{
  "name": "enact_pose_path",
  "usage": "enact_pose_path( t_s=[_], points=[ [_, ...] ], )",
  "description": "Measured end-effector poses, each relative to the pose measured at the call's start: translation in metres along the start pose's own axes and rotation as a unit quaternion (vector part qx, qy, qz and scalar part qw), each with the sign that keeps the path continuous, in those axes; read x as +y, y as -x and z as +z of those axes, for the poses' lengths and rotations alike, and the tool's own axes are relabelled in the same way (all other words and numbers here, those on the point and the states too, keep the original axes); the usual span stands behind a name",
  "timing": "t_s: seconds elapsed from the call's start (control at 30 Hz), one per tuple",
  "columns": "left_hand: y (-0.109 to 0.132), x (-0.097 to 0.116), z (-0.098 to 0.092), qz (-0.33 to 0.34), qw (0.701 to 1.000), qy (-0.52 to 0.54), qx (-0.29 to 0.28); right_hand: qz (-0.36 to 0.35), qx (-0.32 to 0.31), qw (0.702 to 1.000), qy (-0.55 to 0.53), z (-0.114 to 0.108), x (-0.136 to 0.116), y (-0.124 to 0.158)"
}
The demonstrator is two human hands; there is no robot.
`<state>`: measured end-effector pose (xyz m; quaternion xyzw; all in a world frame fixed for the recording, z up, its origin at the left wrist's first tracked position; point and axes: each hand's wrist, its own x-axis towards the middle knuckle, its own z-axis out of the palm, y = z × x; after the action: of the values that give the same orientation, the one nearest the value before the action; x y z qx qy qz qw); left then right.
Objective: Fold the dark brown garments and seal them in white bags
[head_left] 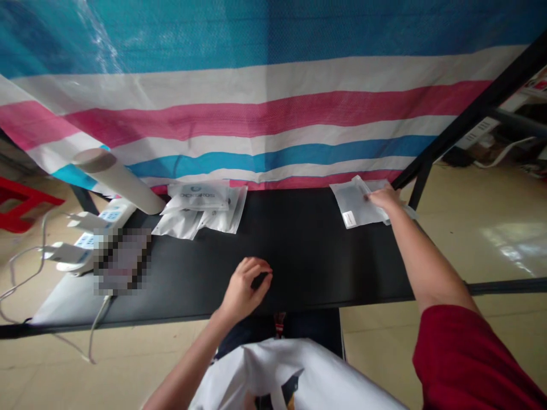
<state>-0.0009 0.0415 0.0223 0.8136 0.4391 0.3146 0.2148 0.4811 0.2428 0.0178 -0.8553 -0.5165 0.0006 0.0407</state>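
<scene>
My right hand [384,197] reaches to the far right of the black table [307,250] and rests its fingers on a small stack of frosted plastic bags [356,204]; the fingers look closed on the top bag's edge. My left hand [245,287] hovers over the table's near middle with its fingers curled in a loose pinch; I cannot make out anything in it. A pile of white printed pouches [200,208] lies at the far left of the table.
A white cardboard tube [117,179] leans over the left end, above a power strip with plugged chargers [88,239] and loose cables. A striped tarp [256,114] hangs behind the table. A black frame post [461,119] slants at the right. A white bag [294,376] sits on my lap.
</scene>
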Motion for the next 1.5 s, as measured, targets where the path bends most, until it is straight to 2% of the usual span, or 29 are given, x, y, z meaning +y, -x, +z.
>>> enact_pose_path(
  t_s=[0.1,0.17,0.23,0.3,0.37,0.47,0.53,0.6,0.67,0.7,0.77,0.87,0.97,1.03,1.1,1.17,1.23,1.4,1.43,1.5],
  points=[
    [-0.043,-0.041,-0.056,-0.014,0.986,-0.157,0.062,0.061,0.024,0.995,-0.070,-0.006,-0.009,0.018],
    [-0.068,-0.073,-0.091,-0.047,0.960,-0.262,0.081,0.043,0.078,0.992,-0.092,-0.012,-0.014,0.033],
    [-0.085,-0.104,-0.117,-0.086,0.935,-0.337,0.074,-0.001,0.122,0.988,-0.097,-0.018,-0.019,0.053],
    [-0.094,-0.129,-0.134,-0.100,0.921,-0.373,0.053,-0.057,0.152,0.982,-0.095,-0.023,-0.025,0.076],
    [-0.096,-0.147,-0.142,-0.105,0.918,-0.381,0.046,-0.101,0.168,0.976,-0.094,-0.026,-0.031,0.103],
    [-0.091,-0.156,-0.145,-0.107,0.926,-0.357,0.064,-0.143,0.157,0.972,-0.104,-0.028,-0.039,0.146],
    [-0.083,-0.150,-0.140,-0.088,0.934,-0.333,0.091,-0.157,0.146,0.969,-0.124,-0.026,-0.042,0.172],
    [-0.071,-0.133,-0.128,-0.029,0.947,-0.307,0.093,-0.175,0.133,0.962,-0.164,-0.020,-0.045,0.193],
    [-0.057,-0.108,-0.106,0.063,0.958,-0.276,0.044,-0.202,0.109,0.945,-0.232,-0.010,-0.051,0.209],
    [-0.050,-0.094,-0.093,0.109,0.960,-0.256,0.000,-0.215,0.084,0.933,-0.275,-0.005,-0.055,0.215],
    [-0.038,-0.065,-0.062,0.188,0.957,-0.204,-0.078,-0.222,0.002,0.903,-0.369,0.006,-0.065,0.224],
    [-0.026,-0.031,-0.023,0.227,0.950,-0.145,-0.158,-0.200,-0.146,0.853,-0.459,0.020,-0.086,0.232],
    [-0.022,-0.014,-0.008,0.219,0.943,-0.099,-0.228,-0.189,-0.222,0.833,-0.471,0.027,-0.106,0.235],
    [-0.021,-0.008,-0.009,0.211,0.941,-0.059,-0.259,-0.191,-0.243,0.834,-0.457,0.029,-0.117,0.234],
    [-0.022,-0.005,-0.013,0.206,0.942,-0.013,-0.266,-0.201,-0.253,0.842,-0.433,0.031,-0.127,0.232],
    [-0.026,-0.003,-0.015,0.192,0.948,0.030,-0.251,-0.219,-0.245,0.851,-0.409,0.033,-0.138,0.230],
    [-0.034,-0.002,-0.010,0.153,0.964,0.049,-0.214,-0.236,-0.223,0.858,-0.398,0.036,-0.150,0.227],
    [-0.073,-0.012,0.016,0.020,0.997,-0.034,-0.068,-0.270,-0.214,0.846,-0.407,0.047,-0.170,0.219],
    [-0.082,-0.017,0.021,-0.014,0.997,-0.046,-0.059,-0.278,-0.211,0.843,-0.409,0.049,-0.172,0.217],
    [-0.097,-0.029,0.030,-0.067,0.992,-0.045,-0.096,-0.282,-0.199,0.841,-0.416,0.051,-0.174,0.215]
  ],
)
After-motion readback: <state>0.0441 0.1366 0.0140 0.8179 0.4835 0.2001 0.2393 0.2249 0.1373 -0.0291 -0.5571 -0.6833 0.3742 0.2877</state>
